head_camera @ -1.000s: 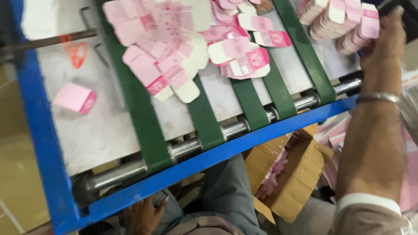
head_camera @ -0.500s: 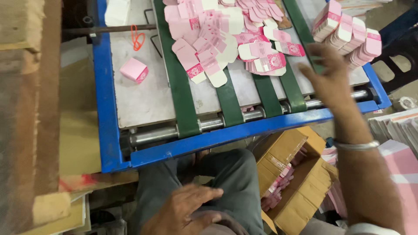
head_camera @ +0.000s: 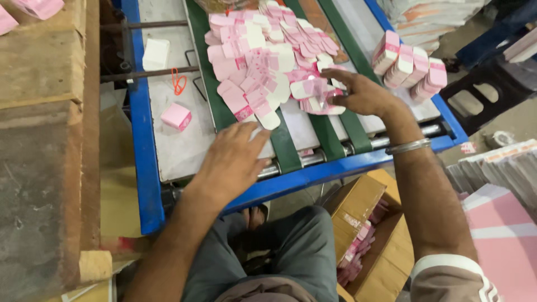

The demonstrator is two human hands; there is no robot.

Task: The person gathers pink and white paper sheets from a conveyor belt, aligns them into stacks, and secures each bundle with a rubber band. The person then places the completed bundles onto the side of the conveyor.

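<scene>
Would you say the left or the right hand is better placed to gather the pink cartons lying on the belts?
Probably the right hand: its fingers already rest on the spread of flat pink cartons over the green belts. The left hand lies at the heap's near edge, barely touching it.

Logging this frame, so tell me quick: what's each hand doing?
Left hand: open, flat, holding nothing.
Right hand: fingers on the pink carton blanks; grip unclear.

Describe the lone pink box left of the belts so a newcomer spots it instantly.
Start at the blue-framed conveyor table. On its bare grey plate, left of the leftmost green belt, sits a small folded pink box, below a red loop. Unlike the flat pink cartons, it is assembled and alone.
</scene>
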